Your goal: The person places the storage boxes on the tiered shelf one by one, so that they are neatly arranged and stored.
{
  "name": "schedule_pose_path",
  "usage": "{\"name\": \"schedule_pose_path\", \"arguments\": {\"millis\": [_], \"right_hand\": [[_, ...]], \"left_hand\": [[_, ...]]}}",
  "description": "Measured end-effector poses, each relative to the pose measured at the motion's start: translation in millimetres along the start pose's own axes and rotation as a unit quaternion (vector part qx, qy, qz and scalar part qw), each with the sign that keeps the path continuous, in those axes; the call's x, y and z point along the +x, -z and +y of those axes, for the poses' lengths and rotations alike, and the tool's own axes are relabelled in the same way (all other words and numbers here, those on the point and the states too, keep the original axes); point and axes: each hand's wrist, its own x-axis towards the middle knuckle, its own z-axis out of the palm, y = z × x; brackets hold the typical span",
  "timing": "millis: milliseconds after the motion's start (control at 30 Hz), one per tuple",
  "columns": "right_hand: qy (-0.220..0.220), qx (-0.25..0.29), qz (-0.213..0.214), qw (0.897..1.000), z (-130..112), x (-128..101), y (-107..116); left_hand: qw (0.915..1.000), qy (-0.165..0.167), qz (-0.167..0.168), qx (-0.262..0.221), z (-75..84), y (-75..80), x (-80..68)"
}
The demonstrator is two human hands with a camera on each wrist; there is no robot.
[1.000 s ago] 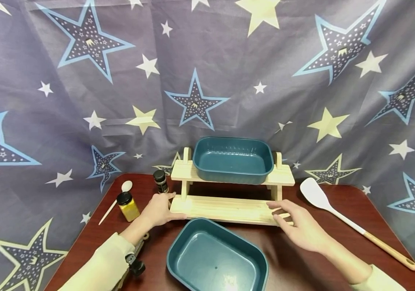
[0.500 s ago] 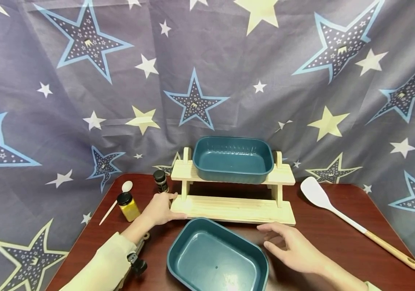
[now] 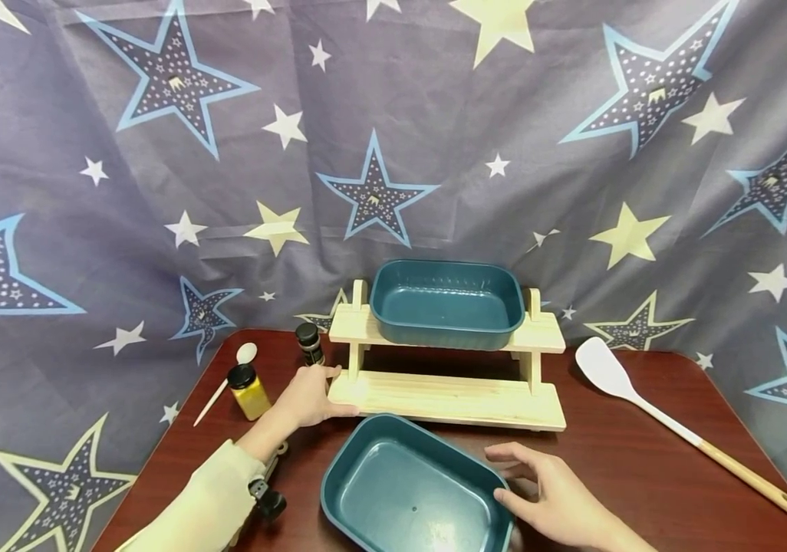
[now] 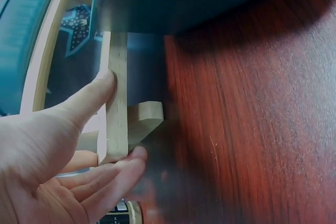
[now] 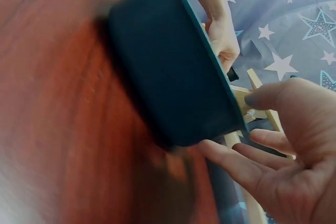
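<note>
A two-tier wooden rack (image 3: 449,399) stands mid-table with a teal tray (image 3: 445,303) on its upper shelf. A second teal tray (image 3: 407,491) lies on the table just in front of it. My left hand (image 3: 311,392) rests against the left end of the lower shelf. In the left wrist view the thumb (image 4: 97,93) lies on the board's edge (image 4: 118,114) and the straight fingers touch its end. My right hand (image 3: 545,491) hovers with spread fingers at the near tray's right corner (image 5: 220,124), thumb above the rim, holding nothing.
Left of the rack are a yellow jar with a black lid (image 3: 248,391), a small dark jar (image 3: 308,343) and a white spoon (image 3: 224,383). A white spatula with a wooden handle (image 3: 670,422) lies at right on the dark red table (image 3: 642,475). A star-print cloth hangs behind.
My right hand left the rack's right end and drew back toward me to the near tray's right corner. The left hand stayed on the rack's left end.
</note>
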Motion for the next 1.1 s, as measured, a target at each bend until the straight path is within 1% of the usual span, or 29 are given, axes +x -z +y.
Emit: {"name": "schedule_pose_path", "arguments": {"millis": [267,433,600,700,833,1000,1100], "right_hand": [[-0.029,0.022,0.015,0.999,-0.4,-1.5,-10.7],[-0.037,0.027,0.039,0.998,0.4,-2.0,-13.7],[-0.036,0.033,0.057,0.997,1.4,-0.9,-13.6],[-0.049,0.052,0.056,0.996,1.4,-1.5,-12.7],[-0.067,0.087,0.044,0.993,0.8,-2.8,-8.5],[-0.081,0.119,0.031,0.989,-1.8,-3.6,2.7],[-0.087,0.132,0.033,0.987,-4.6,-3.9,9.9]], "left_hand": [[1.0,-0.003,-0.003,0.003,5.0,2.1,0.4],[1.0,-0.004,-0.007,0.003,4.3,2.9,-0.2],[0.9999,-0.002,-0.01,0.008,2.3,2.4,1.3],[0.9999,-0.002,-0.011,0.006,1.0,0.9,2.0],[0.9999,0.001,-0.01,0.006,1.0,0.2,1.2],[0.9999,0.003,-0.007,0.007,1.4,0.2,0.4],[1.0,0.001,-0.006,0.004,1.3,-0.2,0.5]]}}
